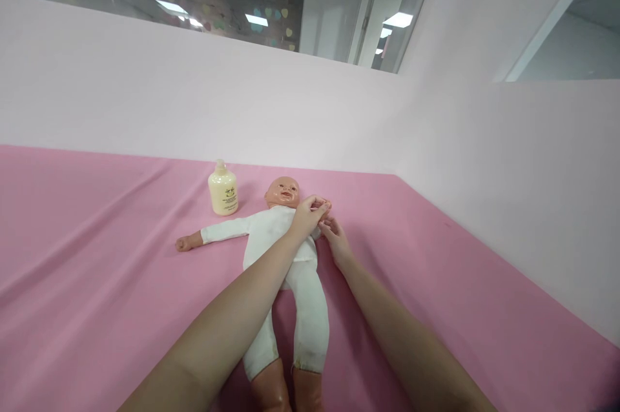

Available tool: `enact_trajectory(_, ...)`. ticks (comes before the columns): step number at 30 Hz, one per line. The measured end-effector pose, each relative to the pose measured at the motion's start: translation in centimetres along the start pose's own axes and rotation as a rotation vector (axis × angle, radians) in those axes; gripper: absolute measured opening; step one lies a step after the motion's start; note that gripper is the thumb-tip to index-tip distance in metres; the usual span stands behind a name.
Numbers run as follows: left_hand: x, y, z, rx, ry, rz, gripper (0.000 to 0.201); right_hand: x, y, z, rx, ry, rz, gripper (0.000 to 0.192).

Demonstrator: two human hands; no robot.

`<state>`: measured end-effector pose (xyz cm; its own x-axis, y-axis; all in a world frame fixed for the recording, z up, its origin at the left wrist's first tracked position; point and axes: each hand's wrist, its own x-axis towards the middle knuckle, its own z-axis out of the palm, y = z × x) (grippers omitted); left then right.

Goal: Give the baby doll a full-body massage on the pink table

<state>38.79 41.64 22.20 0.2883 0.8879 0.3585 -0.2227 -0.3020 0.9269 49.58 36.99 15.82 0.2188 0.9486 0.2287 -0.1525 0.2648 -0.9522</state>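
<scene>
A baby doll (290, 250) in a white one-piece suit lies on its back on the pink cloth (97, 270), head away from me. My left hand (307, 213) reaches across its chest and pinches the doll's small hand at its far shoulder. Just below, my right hand (335, 241) touches the doll's sleeve on that same arm with its fingertips. The doll's other arm (213, 235) stretches out to the left, bare hand showing. Its bare feet are at the frame's bottom edge.
A cream-yellow lotion bottle (223, 191) stands upright left of the doll's head. Pale pink walls (484, 160) close the surface at the back and on the right, meeting in a corner. The cloth has soft folds on the left.
</scene>
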Motion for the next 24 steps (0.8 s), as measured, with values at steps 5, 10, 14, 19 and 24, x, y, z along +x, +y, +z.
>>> enact_trajectory(5,-0.4,-0.3,0.3,-0.007,-0.117,-0.073,0.017,-0.4,-0.4,0.3,-0.040,0.008,-0.019,0.037)
enact_trajectory(10,-0.5,-0.6,0.3,0.014,-0.120,-0.105,0.017,-0.7,-0.8,0.6,-0.067,0.012,-0.055,0.039)
enact_trajectory(14,-0.1,-1.3,0.0,0.121,-0.106,-0.089,0.012,-0.8,-1.2,0.8,-0.034,0.048,-0.063,0.044)
enact_trajectory(19,0.2,-2.0,-0.2,0.269,-0.112,-0.041,0.020,-0.9,-1.4,0.7,-0.021,0.088,-0.010,0.039)
enact_trajectory(24,0.3,-2.2,-0.1,0.293,-0.094,-0.034,0.024,-0.5,-0.7,0.1,-0.058,0.169,-0.049,0.043)
